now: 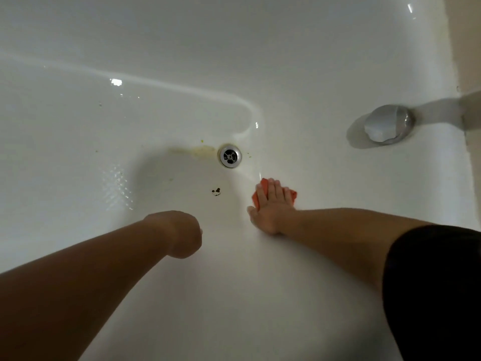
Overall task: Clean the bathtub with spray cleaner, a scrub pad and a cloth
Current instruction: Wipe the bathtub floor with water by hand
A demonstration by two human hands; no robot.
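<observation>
Cloth [257,200] — orange — flat under right hand [273,207], near drain [230,155]

Orange cloth [257,198] — flat, on stained white bathtub [182,61]

Glossy white bathtub [286,74]; shiny metal drain [230,156]; soft orange cloth [257,198].

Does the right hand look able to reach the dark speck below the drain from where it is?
Probably yes. The right hand presses the orange cloth flat on the tub just right of the dark speck. Only bare white surface lies between, and the left hand sits off that line.
</observation>
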